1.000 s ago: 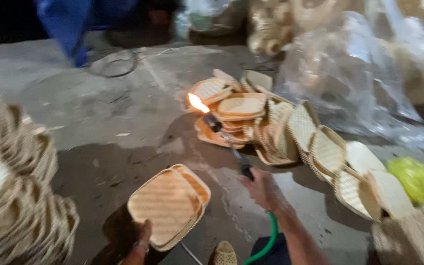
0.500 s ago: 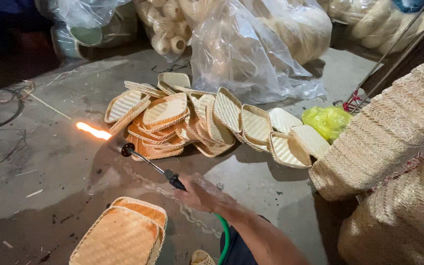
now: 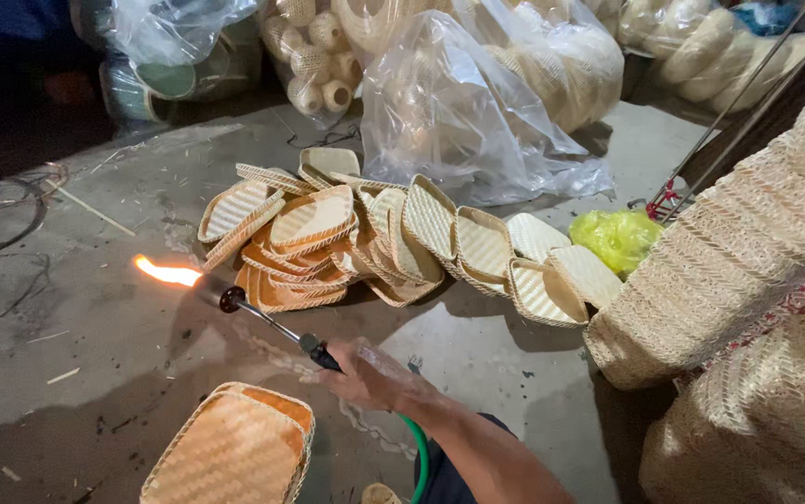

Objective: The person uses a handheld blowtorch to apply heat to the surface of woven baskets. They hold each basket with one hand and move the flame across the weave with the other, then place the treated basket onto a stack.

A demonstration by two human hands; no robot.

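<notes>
One head-worn camera looked steeply down at the concrete floor (image 3: 533,373) from close above. It faced the far plastic bags (image 3: 477,103), with no second view.

A slim metal gas torch (image 3: 263,315) with a black handle and green hose lies nearly level above the concrete floor, pointing left, an orange flame burning at its nozzle. Just below it sits a shallow rectangular woven bamboo tray (image 3: 232,448), open side up.
</notes>
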